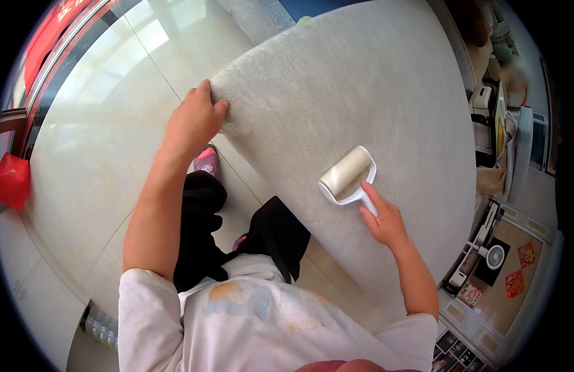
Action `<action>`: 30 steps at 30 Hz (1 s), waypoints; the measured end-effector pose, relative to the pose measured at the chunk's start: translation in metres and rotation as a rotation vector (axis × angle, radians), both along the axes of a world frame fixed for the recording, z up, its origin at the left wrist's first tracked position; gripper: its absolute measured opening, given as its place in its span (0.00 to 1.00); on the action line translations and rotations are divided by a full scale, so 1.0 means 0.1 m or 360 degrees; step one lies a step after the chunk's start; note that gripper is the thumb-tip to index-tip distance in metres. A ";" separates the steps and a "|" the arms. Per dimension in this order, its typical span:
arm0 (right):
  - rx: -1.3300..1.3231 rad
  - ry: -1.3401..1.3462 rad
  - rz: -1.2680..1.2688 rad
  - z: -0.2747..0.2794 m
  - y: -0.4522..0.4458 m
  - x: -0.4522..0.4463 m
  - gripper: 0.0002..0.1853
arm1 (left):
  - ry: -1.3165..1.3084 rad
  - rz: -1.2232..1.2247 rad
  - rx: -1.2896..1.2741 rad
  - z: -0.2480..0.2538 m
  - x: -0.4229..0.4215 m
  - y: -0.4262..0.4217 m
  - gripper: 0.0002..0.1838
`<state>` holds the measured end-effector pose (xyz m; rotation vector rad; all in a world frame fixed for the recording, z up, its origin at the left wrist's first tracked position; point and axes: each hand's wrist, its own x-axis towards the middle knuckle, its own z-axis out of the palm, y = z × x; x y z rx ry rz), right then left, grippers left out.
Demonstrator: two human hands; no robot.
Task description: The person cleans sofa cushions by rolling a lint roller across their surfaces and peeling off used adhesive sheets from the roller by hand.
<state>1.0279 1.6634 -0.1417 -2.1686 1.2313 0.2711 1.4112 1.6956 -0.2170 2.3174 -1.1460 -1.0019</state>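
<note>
A large piece of light grey fabric-covered furniture (336, 74) spreads across the middle and right. My left hand (200, 118) grips its left corner edge, fingers curled over the fabric. In my right hand (383, 217) is the white handle of a lint roller (346, 172). The roller's pale cylinder lies over the grey surface near its front edge, tilted up to the right. Whether the cylinder touches the fabric is hard to tell.
Glossy tiles (101, 142) cover the floor at left. A red bag (12, 181) hangs at the far left. A small white fan (494, 256) and shelves with items stand at right. My shoe (206, 161) shows below the left forearm.
</note>
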 end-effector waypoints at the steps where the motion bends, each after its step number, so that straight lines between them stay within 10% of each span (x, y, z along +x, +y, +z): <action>1: 0.0014 0.0006 0.0033 -0.04 -0.09 0.13 0.29 | -0.0004 0.0019 -0.0002 0.00 0.00 0.01 0.23; 17: -0.0276 -0.0279 0.0244 -0.49 -0.98 2.08 0.29 | -0.0077 0.0101 -0.0029 -0.14 -0.06 -0.10 0.19; 30: -0.0101 -0.0136 -0.0043 -0.45 -0.25 0.39 0.30 | -0.0146 0.0266 -0.0344 -0.55 -0.11 -0.19 0.20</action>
